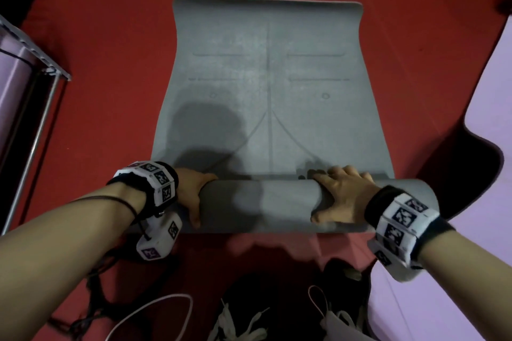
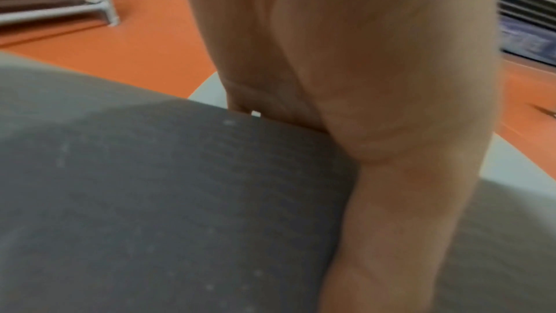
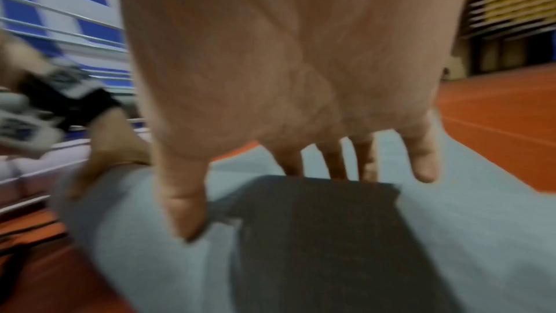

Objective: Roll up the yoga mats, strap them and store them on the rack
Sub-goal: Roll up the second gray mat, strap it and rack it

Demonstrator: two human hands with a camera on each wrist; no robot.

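White laces [image 1: 238, 324] and a dark shoe [image 1: 346, 274] are seen at the near edge of the head view, on the red floor [image 1: 110, 36]. Just beyond them the grey yoga mat [image 1: 266, 77] is laid out, partly rolled — the rolled part [image 1: 260, 205] lies near, its long axis running left to right, while the flat part stretches away to the far side, its length pointing away from the person. Faint alignment lines are printed on the flat part; no readable writing is seen.

At the far left a metal rack [image 1: 41, 63] is seen, with a pale rolled mat [image 1: 13, 69] held in it. The left hand [image 1: 194, 196] is pressed on the left part of the roll, thumb down the near face; the fingers go over the top and are hidden, so their curl cannot be told. The right hand [image 1: 343, 196] is laid flat on the right part — fingers spread and straight, thumb on the near side, nothing clasped. A lilac mat [image 1: 493, 91] lies at the right.
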